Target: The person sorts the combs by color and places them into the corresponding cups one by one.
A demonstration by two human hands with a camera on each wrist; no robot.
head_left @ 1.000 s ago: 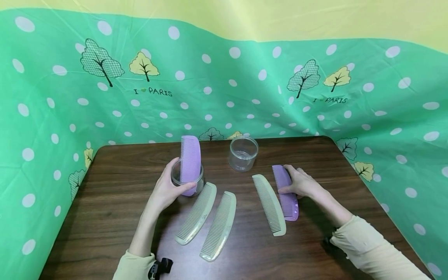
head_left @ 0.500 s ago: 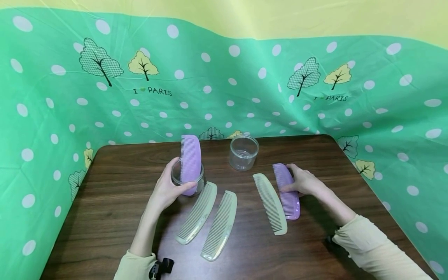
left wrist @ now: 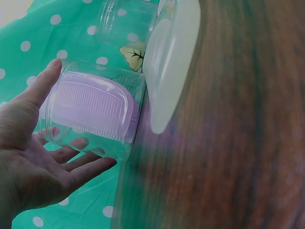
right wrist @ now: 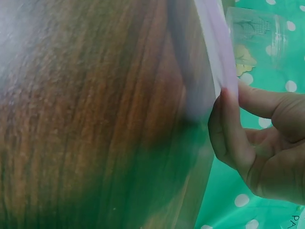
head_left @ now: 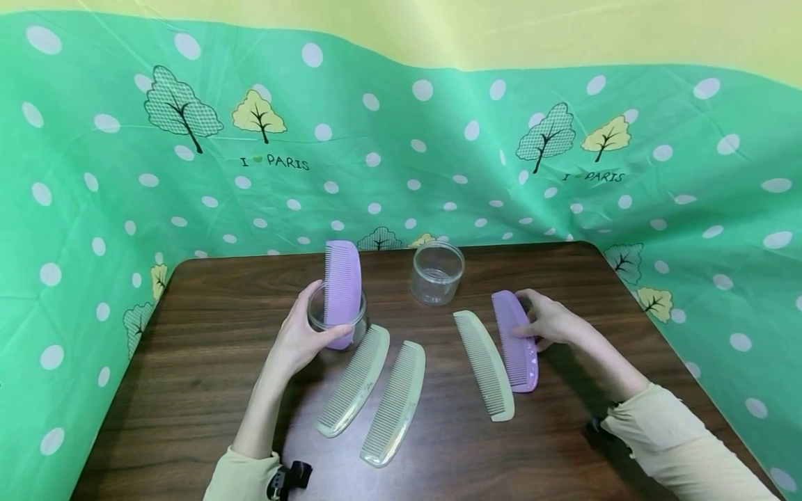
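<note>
My left hand (head_left: pixel 303 337) grips a clear plastic jar (left wrist: pixel 114 150), thumb on one side and fingers round the other. Inside the jar a light purple comb (head_left: pixel 342 285) stands upright, its upper half above the rim and its teeth facing left. On the right, my right hand (head_left: pixel 553 323) pinches a second purple comb (head_left: pixel 519 358) by its long spine edge, thumb on top and fingers beneath. In the right wrist view this comb (right wrist: pixel 223 43) shows edge-on, its held edge raised. A pale green comb (head_left: pixel 484 365) lies just left of it.
Two more pale green combs, one (head_left: pixel 354 381) near the held jar and one (head_left: pixel 395 403) beside it, lie slanted on the dark wooden table (head_left: pixel 188 390). Another clear jar (head_left: pixel 436 278) stands at the back middle. A green dotted cloth (head_left: pixel 401 167) hangs behind the table.
My right hand has shifted slightly right and its fingers have come under the purple comb's spine; that comb has tilted and moved slightly away from the green one. The left hand stays on the jar.
</note>
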